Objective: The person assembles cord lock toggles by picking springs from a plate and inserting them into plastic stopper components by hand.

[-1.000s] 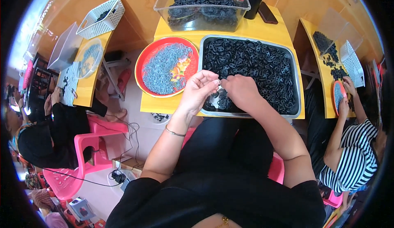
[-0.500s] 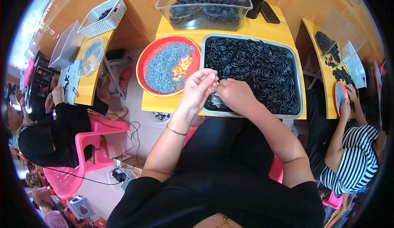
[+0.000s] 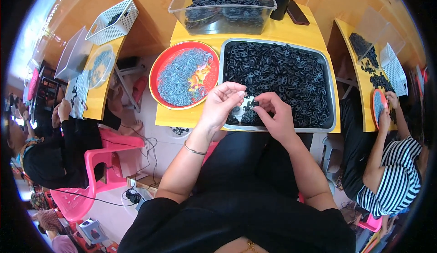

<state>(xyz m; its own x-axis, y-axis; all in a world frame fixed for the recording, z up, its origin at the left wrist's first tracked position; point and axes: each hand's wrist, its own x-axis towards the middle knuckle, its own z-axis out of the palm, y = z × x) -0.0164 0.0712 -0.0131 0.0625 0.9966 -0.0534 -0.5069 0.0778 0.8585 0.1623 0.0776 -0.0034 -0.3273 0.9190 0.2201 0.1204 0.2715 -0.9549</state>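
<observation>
Both my hands meet over the near left part of a metal tray [image 3: 296, 129] heaped with small black two-holed pieces [image 3: 282, 80]. Between the thumb and index finger of my right hand [image 3: 276, 118] is one small black piece [image 3: 255, 103]. My left hand [image 3: 223, 103], just to its left, is pinched closed at the fingertips; whatever it grips is too small to make out. A patch of bare tray bottom shows between the hands. Left of the tray stands a red round plate [image 3: 154, 82] with many thin silvery metal bits [image 3: 177, 78], apparently small hooks or wires.
A clear bin [image 3: 179, 17] of black pieces stands at the table's back, beside a black bottle [image 3: 283, 0] and a dark phone [image 3: 297, 13]. People work at yellow tables on both sides. A pink chair [image 3: 93, 171] and cables [image 3: 148, 155] are at the left.
My right hand has drawn away to the right from my left fingertips and turned, so the black piece now shows in its fingers. My left hand has shifted slightly down.
</observation>
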